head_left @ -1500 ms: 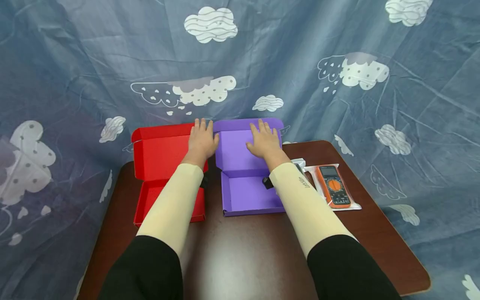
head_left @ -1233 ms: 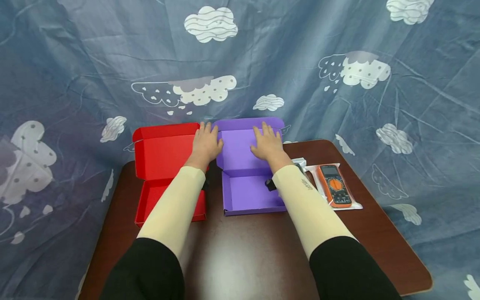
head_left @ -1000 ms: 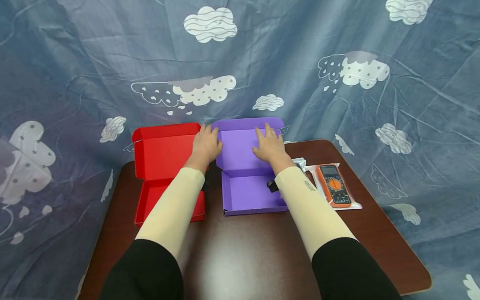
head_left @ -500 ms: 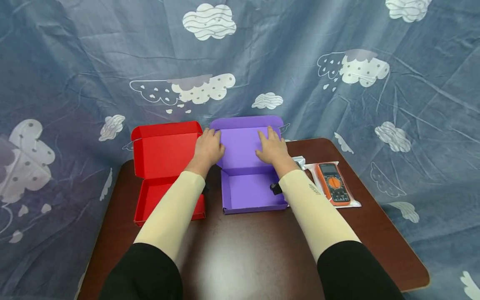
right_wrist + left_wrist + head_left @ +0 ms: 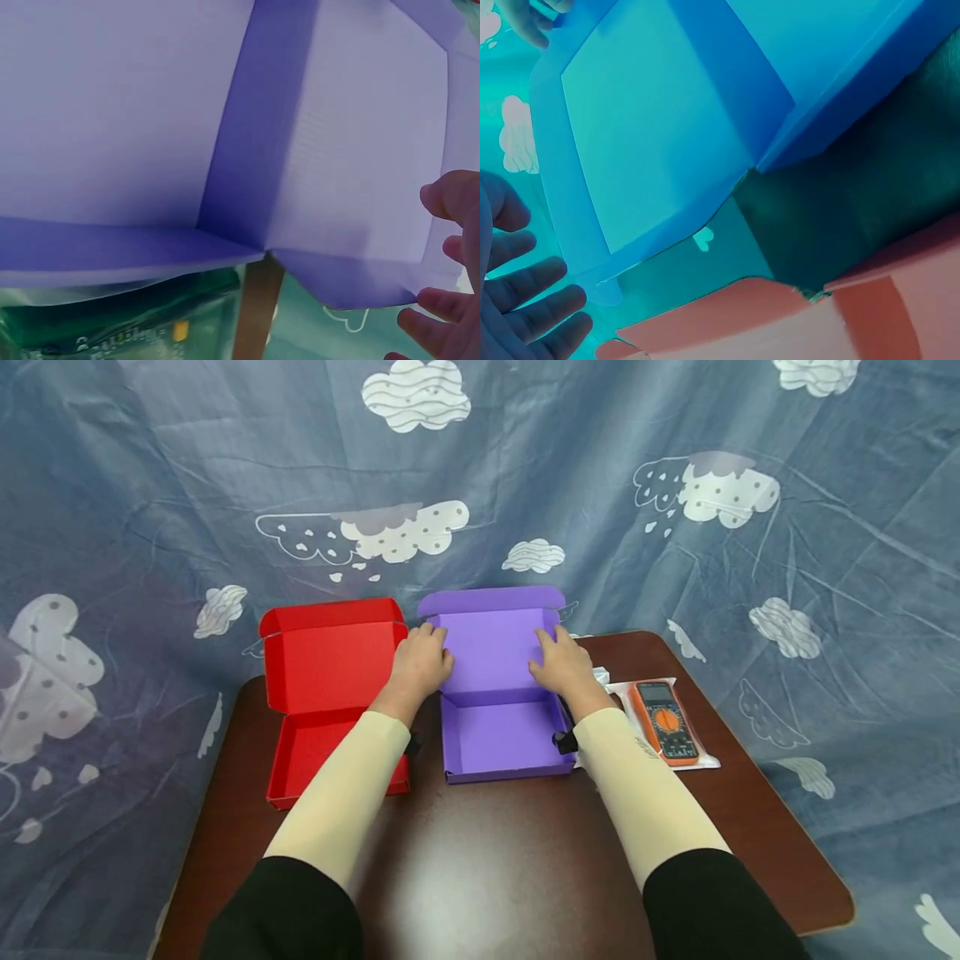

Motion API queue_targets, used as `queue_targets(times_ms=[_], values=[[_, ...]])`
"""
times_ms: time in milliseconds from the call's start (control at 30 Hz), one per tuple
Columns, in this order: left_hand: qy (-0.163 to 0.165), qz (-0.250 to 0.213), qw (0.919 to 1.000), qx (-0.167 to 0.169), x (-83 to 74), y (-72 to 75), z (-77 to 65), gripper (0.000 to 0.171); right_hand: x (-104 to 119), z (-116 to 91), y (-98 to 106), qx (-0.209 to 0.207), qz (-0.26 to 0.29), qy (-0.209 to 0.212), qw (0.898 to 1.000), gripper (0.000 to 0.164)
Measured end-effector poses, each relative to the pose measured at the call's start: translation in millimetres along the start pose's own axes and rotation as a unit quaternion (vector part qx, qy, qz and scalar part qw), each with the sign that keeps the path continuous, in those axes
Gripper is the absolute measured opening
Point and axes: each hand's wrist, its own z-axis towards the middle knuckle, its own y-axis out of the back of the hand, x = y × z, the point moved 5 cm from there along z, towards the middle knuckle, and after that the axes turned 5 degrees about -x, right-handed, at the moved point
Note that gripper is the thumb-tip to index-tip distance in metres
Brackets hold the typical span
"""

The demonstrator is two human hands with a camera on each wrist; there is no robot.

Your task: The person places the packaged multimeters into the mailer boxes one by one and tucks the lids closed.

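Observation:
A purple cardboard box [image 5: 510, 739] stands with its lid [image 5: 491, 652] raised, its inside bare. My left hand [image 5: 420, 662] is by the lid's left edge, between it and the red box's lid. In the left wrist view its fingers [image 5: 544, 311] are spread and slightly bent, apart from the cardboard. My right hand [image 5: 564, 667] is at the lid's right edge, thumb in front of the panel. The right wrist view has its fingertips [image 5: 435, 304] right at the side flap, fingers loosely bent. Neither hand grips anything.
A red cardboard box [image 5: 315, 743], lid raised, stands left of the purple one. An orange multimeter [image 5: 665, 722] in a clear bag lies to the right; another bagged item [image 5: 602, 675] is partly hidden behind the right arm. A blue cloud-print curtain [image 5: 480, 468] hangs behind the brown table [image 5: 480, 868].
Both hands have come lower and nearer the body and shifted right, with the right hand reaching the purple lid's right edge. The boxes stay in place; the head view tilts slightly down.

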Motion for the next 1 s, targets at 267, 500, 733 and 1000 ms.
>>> queue_targets(times_ms=[267, 500, 733, 1000], values=[[0.016, -0.052, 0.9983, -0.022, -1.3, -5.2, -11.8, 0.041, -20.5, -4.7, -1.4, -0.034, 0.011, -0.010, 0.999, 0.068], [0.018, -0.075, 0.9955, -0.055, -1.4, -12.4, -25.0, 0.037, -33.7, -10.0, -2.3, -0.046, 0.032, -0.023, 0.998, 0.066], [0.029, -0.088, 0.9944, -0.051, -0.8, -26.4, -40.1, 0.032, -52.3, -15.2, -9.2, -0.036, 0.050, -0.059, 0.996, 0.066], [0.023, -0.087, 0.9941, -0.060, -2.0, -42.1, -54.2, 0.028, -71.8, -23.6, -15.7, -0.026, 0.060, -0.077, 0.995, 0.068]])
